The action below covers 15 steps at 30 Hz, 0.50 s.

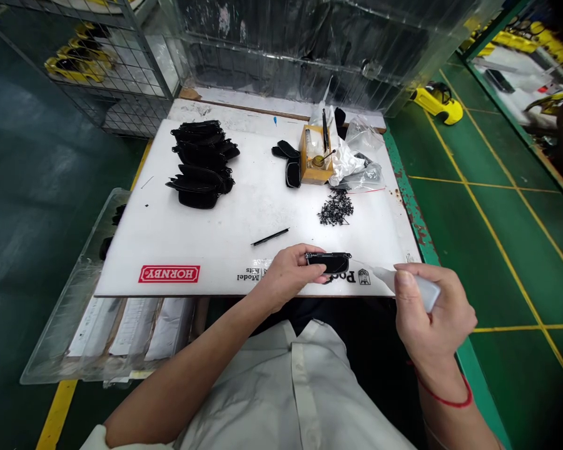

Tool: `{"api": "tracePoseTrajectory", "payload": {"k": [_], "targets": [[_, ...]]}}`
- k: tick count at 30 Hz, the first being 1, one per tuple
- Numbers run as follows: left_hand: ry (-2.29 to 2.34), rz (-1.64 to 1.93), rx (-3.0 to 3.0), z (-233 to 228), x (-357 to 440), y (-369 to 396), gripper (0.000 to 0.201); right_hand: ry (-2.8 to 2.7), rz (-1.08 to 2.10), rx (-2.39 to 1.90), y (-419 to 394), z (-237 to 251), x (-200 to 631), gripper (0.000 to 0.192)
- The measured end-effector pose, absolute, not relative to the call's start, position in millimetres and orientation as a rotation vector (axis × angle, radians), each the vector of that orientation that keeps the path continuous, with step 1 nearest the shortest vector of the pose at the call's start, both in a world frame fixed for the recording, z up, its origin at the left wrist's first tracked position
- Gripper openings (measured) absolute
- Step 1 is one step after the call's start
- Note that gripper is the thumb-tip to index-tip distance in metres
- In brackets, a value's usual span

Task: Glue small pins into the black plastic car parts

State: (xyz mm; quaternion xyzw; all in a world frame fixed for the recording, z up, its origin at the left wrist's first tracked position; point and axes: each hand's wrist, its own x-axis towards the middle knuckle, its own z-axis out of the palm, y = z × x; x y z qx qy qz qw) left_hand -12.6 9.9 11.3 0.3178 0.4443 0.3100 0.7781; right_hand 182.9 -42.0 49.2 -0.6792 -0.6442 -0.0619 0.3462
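The left hand (288, 272) pinches a small black plastic part (329, 262) at the near edge of the white board (244, 206), fingers closed on the part's left end; the right hand (426, 319) is wrapped around a small white squeeze bottle (410, 284), fingers clamped on it, its thin nozzle pointing left toward the part and ending just beside it; a red cord sits around the right wrist. Further back on the board, a thin black stick (269, 237) lies to the left of the hands; a heap of small black screws (336, 209) lies beyond the part; a stack of black parts (201, 164) stands far left; a small yellow box (315, 154) with clear plastic bags (361, 156) beside it stands at the far right; a red label (169, 274) marks the near left edge.
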Motion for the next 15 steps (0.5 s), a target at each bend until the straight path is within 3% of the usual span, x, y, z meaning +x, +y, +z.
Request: {"api": "tracePoseTrajectory", "payload": {"k": [15], "targets": [[0.961, 0.669, 0.688, 11.8, -11.7, 10.1, 0.027, -1.702, -0.143, -1.736, -43.2, 51.1, 183.1, 0.014]]}}
